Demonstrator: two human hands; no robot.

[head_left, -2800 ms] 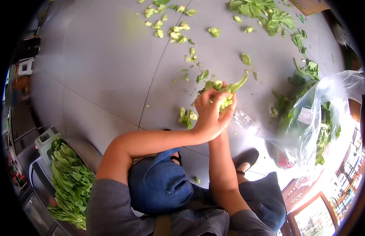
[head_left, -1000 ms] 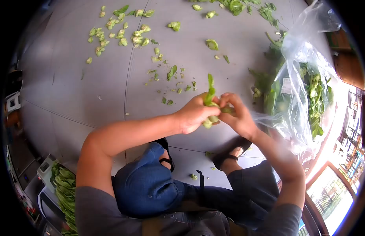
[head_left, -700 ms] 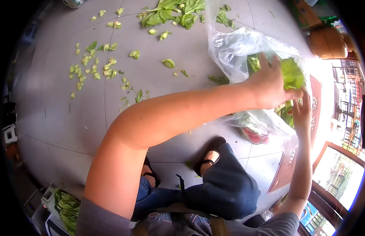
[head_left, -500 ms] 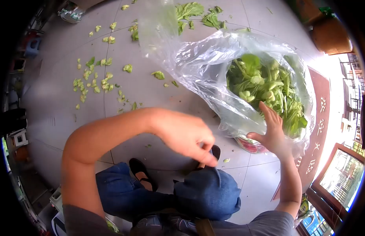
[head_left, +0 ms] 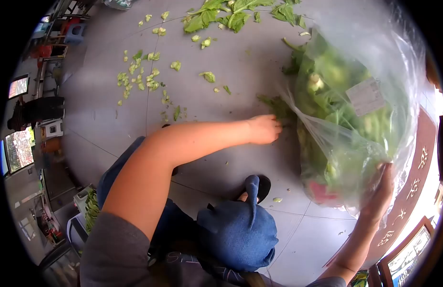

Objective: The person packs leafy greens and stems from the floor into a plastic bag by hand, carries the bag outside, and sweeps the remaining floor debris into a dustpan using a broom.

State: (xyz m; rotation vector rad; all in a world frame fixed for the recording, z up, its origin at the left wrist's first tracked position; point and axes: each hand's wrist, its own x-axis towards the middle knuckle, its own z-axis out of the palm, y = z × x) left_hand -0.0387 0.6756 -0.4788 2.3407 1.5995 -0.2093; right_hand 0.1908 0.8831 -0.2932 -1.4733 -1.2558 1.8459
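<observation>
Near the centre my left hand point(head_left: 265, 129) is closed, its curled fingers at the lower edge of dark leaves point(head_left: 275, 106) on the floor; what it grips, if anything, is hidden. On the right stands a large clear plastic bag point(head_left: 345, 129) full of leafy greens, with a white label point(head_left: 366, 96) on its side and something red point(head_left: 322, 192) low down. My right hand point(head_left: 381, 191) grips the bag's lower right side, its fingers partly behind the film.
Small green pieces point(head_left: 152, 81) lie scattered on the grey tiled floor point(head_left: 193, 105). Larger leaves point(head_left: 202, 20) are at the top. Leafy greens point(head_left: 91, 210) fill a container at lower left. A brown mat with characters point(head_left: 412, 177) lies at the right, beyond the bag.
The green piece has left my hands. The bag, earlier open towards me with greens showing, now stands label-side on. My left hand moved up and right to its left side; my right hand now holds it.
</observation>
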